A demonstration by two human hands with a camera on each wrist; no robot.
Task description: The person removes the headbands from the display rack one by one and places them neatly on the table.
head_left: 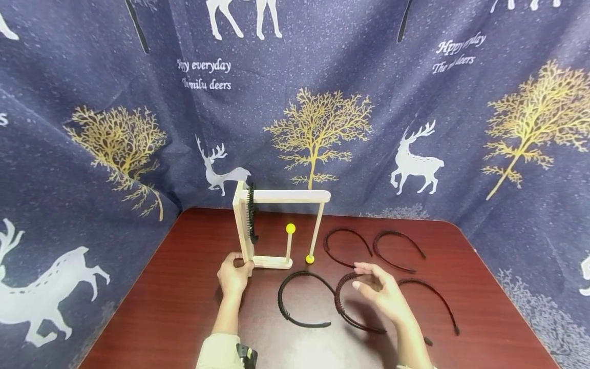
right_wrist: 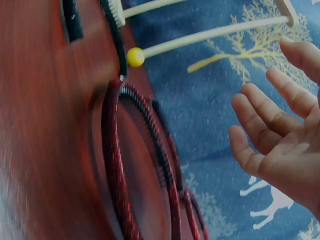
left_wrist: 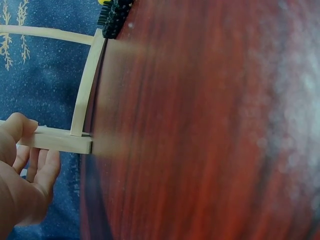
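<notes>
A pale wooden stand point(head_left: 241, 220) rises at the back left of the table, with two arms and thin rods tipped by yellow balls. My left hand point(head_left: 232, 277) grips its lower end, thumb on one side and fingers on the other, as the left wrist view confirms. On the upper arm, close to the upright, hangs a black toothed headband point(head_left: 251, 215). My right hand point(head_left: 380, 292) holds nothing; its fingers spread loosely over a dark red headband point(head_left: 340, 305) and partly hide it in the head view. Left of that one lies a black headband point(head_left: 282, 300).
Two dark red headbands, a left one point(head_left: 326, 243) and a right one point(head_left: 377, 246), lie farther back. Another dark headband point(head_left: 444, 302) curves to the right of my right forearm. Behind the table point(head_left: 184, 256) hangs a blue cloth point(head_left: 258, 113) printed with deer and trees.
</notes>
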